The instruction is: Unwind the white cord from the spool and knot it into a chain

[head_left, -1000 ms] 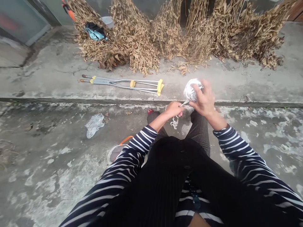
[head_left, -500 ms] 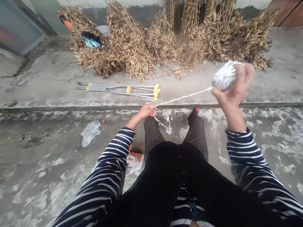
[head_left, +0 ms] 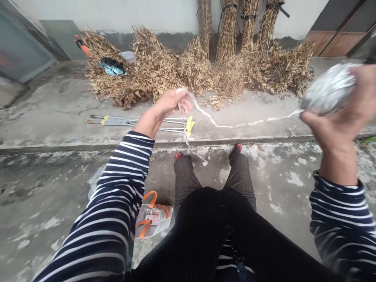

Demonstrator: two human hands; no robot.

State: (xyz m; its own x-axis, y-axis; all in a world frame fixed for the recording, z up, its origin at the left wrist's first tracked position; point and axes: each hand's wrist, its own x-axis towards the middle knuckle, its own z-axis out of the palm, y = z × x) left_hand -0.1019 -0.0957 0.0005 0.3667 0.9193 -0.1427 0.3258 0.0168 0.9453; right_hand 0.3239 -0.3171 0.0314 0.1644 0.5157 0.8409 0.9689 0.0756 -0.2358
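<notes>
My right hand [head_left: 346,113] grips a big white ball of twine [head_left: 330,89] at the right, its fingers wrapped over the far side. A white cord [head_left: 249,124] sags from the ball across to my left hand [head_left: 176,101], which is raised over the crutches and closed on the cord. Below that hand the loose end dangles toward the ground near my feet. Motion blurs both hands somewhat.
Silver crutches with yellow pads [head_left: 189,126] lie on the raised concrete ledge [head_left: 58,113]. Dry plant bundles [head_left: 152,66] lean along the wall. A bag with orange handles [head_left: 155,219] stands beside my left leg, with clear plastic [head_left: 95,180] behind my sleeve.
Both hands have risen and spread apart, the right one moving right with the ball. The cord was taut and now hangs slack. The view has tilted up slightly.
</notes>
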